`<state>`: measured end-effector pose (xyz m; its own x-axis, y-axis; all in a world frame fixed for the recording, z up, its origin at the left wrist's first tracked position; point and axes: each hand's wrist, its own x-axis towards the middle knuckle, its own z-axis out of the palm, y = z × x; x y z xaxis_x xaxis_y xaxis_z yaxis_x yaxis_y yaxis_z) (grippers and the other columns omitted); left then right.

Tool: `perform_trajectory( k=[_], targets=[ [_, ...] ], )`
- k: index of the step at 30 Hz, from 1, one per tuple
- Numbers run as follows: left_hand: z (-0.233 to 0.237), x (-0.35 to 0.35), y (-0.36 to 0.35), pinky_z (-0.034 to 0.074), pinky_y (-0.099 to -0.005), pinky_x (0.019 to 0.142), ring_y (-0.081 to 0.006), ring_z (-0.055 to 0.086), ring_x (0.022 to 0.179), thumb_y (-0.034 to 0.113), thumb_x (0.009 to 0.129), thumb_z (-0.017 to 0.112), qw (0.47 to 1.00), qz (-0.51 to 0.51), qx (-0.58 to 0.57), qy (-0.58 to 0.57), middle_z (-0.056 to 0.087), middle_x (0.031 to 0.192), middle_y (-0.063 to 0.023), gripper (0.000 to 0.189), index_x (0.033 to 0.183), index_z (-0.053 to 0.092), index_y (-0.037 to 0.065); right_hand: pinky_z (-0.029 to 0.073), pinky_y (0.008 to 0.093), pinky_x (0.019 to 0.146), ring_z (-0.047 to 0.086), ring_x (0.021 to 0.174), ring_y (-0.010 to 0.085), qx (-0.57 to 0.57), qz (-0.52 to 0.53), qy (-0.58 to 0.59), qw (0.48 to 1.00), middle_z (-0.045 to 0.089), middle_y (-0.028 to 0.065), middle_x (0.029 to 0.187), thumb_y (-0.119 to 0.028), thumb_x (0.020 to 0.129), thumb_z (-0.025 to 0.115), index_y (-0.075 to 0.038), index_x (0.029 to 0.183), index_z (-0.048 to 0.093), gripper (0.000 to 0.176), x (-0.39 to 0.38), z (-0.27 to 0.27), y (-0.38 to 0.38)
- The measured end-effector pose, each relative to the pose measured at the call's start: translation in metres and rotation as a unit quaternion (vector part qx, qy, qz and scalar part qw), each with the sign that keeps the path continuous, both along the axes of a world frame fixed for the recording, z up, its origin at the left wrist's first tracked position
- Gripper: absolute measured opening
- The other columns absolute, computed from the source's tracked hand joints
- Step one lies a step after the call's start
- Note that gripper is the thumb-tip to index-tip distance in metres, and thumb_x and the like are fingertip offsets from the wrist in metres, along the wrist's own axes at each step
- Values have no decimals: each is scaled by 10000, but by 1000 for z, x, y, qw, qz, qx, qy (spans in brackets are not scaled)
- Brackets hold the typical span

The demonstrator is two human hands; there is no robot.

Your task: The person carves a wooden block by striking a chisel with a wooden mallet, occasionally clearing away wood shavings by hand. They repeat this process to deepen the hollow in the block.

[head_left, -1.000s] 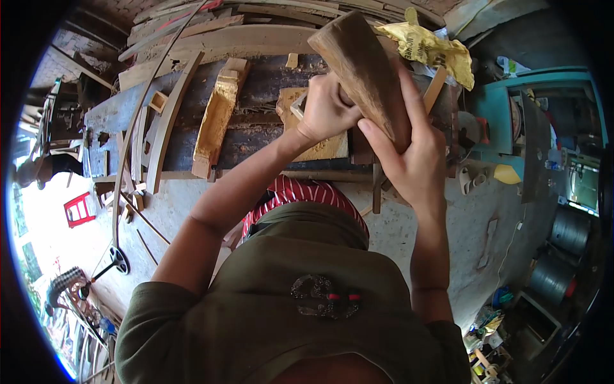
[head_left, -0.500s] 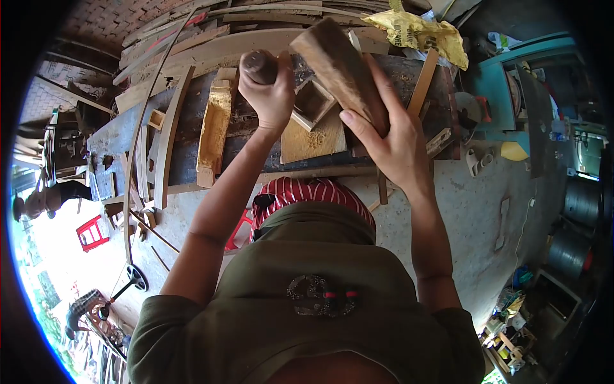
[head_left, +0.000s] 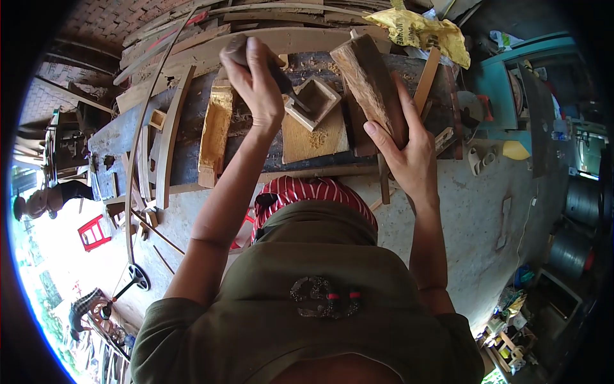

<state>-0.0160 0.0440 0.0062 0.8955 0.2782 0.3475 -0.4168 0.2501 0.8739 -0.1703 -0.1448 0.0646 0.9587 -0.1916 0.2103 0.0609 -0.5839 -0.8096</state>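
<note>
Left hand (head_left: 254, 80) closed tight round dark-handled chisel (head_left: 280, 75). Blade tip at rim of small square wooden frame (head_left: 314, 101), which lies on pale plank (head_left: 320, 137). Right hand (head_left: 409, 153) wrapped round heavy wood block (head_left: 368, 83), tilted, just right of frame.

Judgement: hold chisel steady, meet handle end squarely with block, short blows. Frame looks unclamped, may skid.

Workbench (head_left: 128, 131) dark, scarred, strewn with shavings and curved slats. Concrete floor (head_left: 486, 192), brick wall (head_left: 109, 19), yellow bag (head_left: 425, 32) at back.

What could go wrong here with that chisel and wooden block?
The chisel in the left hand points at the small square frame, which looks unclamped; it could skid or split. The wooden block in the right hand is held up close by, so a stray blow might hit the left hand.
</note>
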Motion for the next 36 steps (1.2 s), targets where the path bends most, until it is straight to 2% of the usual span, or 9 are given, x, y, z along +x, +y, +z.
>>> perform_trajectory(
  k=[5, 7, 11, 15, 22, 25, 29, 31, 36],
  targets=[
    [-6, -12, -7, 568, -284, 658, -135, 646, 710, 226, 975, 660, 995, -68, 71, -8, 595, 792, -35, 322, 1143, 467, 30, 554, 416, 876, 673, 1098, 373, -8, -2, -9, 1000, 655, 213, 1254, -362, 883, 730, -158, 1521, 387, 753, 0, -4, -4],
    [-6, -8, 1, 528, -252, 631, -138, 686, 706, 207, 919, 739, 967, -86, 231, -63, 643, 752, -63, 329, 1029, 509, 0, 553, 416, 878, 671, 1103, 372, -11, 0, -9, 1000, 652, 211, 1262, -362, 883, 731, -160, 1523, 384, 755, 0, -5, -4],
    [6, -9, -14, 487, -245, 474, -114, 629, 538, 167, 890, 769, 998, -53, 43, -4, 621, 675, -43, 306, 948, 515, 8, 553, 418, 882, 664, 1118, 373, -12, 3, -9, 1000, 644, 213, 1276, -362, 883, 731, -164, 1526, 378, 760, 2, -3, -4],
    [-3, -6, -19, 460, -250, 421, -108, 581, 482, 153, 903, 752, 996, -83, 32, -7, 603, 700, -31, 285, 937, 500, 25, 554, 422, 881, 669, 1106, 376, -15, 7, -26, 1000, 640, 211, 1283, -353, 880, 737, -159, 1524, 381, 762, 5, -2, -4],
    [-17, -14, -30, 502, -258, 612, -95, 598, 651, 108, 824, 766, 992, -91, 93, -5, 632, 748, -42, 251, 897, 539, 28, 526, 389, 945, 653, 1154, 319, 45, 27, 32, 998, 619, 216, 1317, -330, 882, 747, -104, 1513, 391, 759, 13, 18, -5],
    [-19, -20, -40, 519, -304, 662, -147, 619, 701, 119, 738, 758, 977, -42, 186, -92, 631, 799, -96, 276, 917, 573, 19, 455, 389, 1044, 568, 1265, 290, 70, 53, -127, 988, 529, 219, 1425, -284, 854, 781, -12, 1496, 380, 805, 22, 48, -3],
    [-19, -43, -49, 551, -362, 759, -315, 675, 786, 147, 712, 768, 939, -161, 267, -145, 662, 898, -158, 344, 993, 618, 17, 541, 393, 924, 654, 1153, 327, -65, 83, -169, 980, 619, 228, 1306, -254, 845, 770, -78, 1482, 434, 741, 25, 55, 2],
    [-24, -51, -52, 536, -408, 887, -377, 673, 1017, 152, 685, 784, 925, -158, 278, -203, 675, 1070, -211, 507, 1149, 632, 16, 583, 389, 803, 706, 1012, 359, -81, 96, -91, 988, 688, 235, 1149, -263, 850, 757, -162, 1487, 446, 716, 23, 44, -2],
    [-3, -25, -56, 515, -293, 698, -130, 609, 733, 116, 754, 730, 964, -227, 138, -29, 655, 839, -68, 305, 1016, 615, 8, 537, 381, 917, 667, 1132, 321, -54, 43, -120, 990, 634, 229, 1286, -263, 884, 737, -60, 1493, 409, 721, 14, 37, -18]
  ],
)
